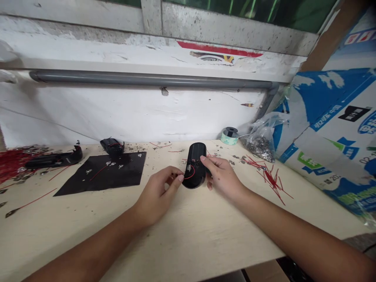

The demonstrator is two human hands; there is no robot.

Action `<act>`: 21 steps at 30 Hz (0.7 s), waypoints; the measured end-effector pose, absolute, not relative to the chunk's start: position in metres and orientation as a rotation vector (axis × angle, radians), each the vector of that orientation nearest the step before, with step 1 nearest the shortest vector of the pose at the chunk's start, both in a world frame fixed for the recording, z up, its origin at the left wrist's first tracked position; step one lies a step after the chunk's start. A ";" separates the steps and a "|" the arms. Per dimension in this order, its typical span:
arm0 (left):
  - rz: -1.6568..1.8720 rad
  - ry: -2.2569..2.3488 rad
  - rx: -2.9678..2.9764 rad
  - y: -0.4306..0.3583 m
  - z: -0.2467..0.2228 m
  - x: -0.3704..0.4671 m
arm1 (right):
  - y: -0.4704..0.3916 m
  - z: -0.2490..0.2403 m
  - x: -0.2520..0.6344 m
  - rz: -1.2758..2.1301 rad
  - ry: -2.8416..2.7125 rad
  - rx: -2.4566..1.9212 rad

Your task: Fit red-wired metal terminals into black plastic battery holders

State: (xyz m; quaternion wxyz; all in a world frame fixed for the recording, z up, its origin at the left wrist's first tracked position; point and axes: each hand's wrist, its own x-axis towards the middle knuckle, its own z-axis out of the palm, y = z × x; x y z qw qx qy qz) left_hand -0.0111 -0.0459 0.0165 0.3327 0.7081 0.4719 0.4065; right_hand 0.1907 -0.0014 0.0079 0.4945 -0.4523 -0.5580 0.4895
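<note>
A black oblong casing (197, 150) with rounded ends is held a little above the pale table, right of the middle of the head view. A short red wire (191, 171) curves across its lower half. My right hand (221, 175) grips the casing from the right, thumb on its upper face and fingers round its side. At the casing's lower left edge, my left hand (161, 188) pinches the end of the red wire between thumb and forefinger.
A black sheet (117, 172) with small metal pieces lies left on the table (182, 235). Black parts (113, 147) and a red wire pile (13, 162) are beyond it. Right are a tape roll (229, 137), a bag of metal pieces (260, 143), red wires (273, 178) and a carton (329, 137).
</note>
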 end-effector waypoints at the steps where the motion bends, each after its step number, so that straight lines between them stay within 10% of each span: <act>1: 1.091 1.248 1.854 -0.045 0.017 -0.011 | 0.000 0.007 0.191 1.177 -1.356 -1.104; 21: 1.149 1.654 1.953 -0.034 0.016 -0.019 | -0.004 0.006 0.193 1.030 -1.489 -1.020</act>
